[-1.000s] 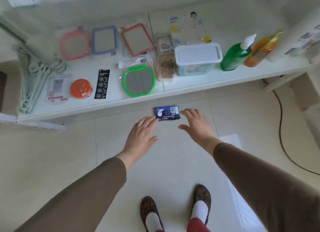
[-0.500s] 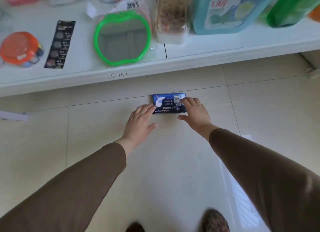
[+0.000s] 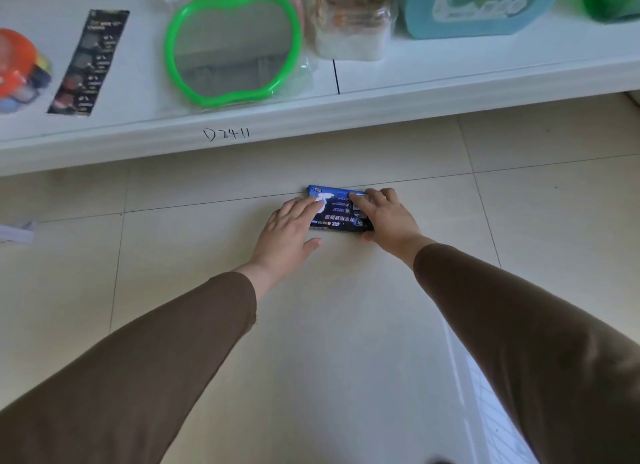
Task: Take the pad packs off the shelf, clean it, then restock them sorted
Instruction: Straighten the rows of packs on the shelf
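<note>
Both hands have closed in onto the pad pack since a moment ago, and the view has dropped nearer the floor.

The dark blue pad pack (image 3: 341, 209) lies flat on the cream floor tiles (image 3: 346, 325), just in front of the white shelf (image 3: 450, 82) whose front edge bears the handwritten "D2411". The left hand (image 3: 289, 229) rests its straight fingers on the pack's left end, thumb spread aside on the tile. The right hand (image 3: 389, 219) covers the right end, fingers laid across the top and thumb at the near edge; whether it grips cannot be told. On the shelf stand a green apple-shaped mirror (image 3: 232, 47) and a black card of button batteries (image 3: 88, 61).
</note>
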A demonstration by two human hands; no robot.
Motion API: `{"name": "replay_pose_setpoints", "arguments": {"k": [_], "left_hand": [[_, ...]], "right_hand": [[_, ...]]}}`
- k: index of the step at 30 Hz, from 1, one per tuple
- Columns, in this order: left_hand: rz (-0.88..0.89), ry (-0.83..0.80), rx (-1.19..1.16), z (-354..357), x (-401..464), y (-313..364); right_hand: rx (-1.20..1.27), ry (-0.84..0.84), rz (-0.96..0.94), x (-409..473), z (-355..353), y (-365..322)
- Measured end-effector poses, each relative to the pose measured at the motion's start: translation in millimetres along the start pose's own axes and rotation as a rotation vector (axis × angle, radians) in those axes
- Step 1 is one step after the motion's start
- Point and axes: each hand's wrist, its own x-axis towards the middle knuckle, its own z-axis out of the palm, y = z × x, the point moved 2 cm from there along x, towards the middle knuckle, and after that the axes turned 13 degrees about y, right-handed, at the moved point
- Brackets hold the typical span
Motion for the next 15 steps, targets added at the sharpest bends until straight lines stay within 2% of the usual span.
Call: {"name": "replay_pose_setpoints", "arguments": {"k": [5,8,15], "left_hand": [[0.003,-0.001,-0.004,-21.7,-9.4,13.2],[0.005,0.0,-0.005,-54.0,-22.9,28.7],[-0.005,0.001,-0.038,-190.5,-55.6,97.7]], "right_hand": [[0.153,-0.008,0.094,-21.6,-14.3,-8.5],[0.276,-0.034,0.166,-50.3,-47.7,-17.8],[0.438,-0.085,0.215,-119.1,-216.9,-61.1]]}}
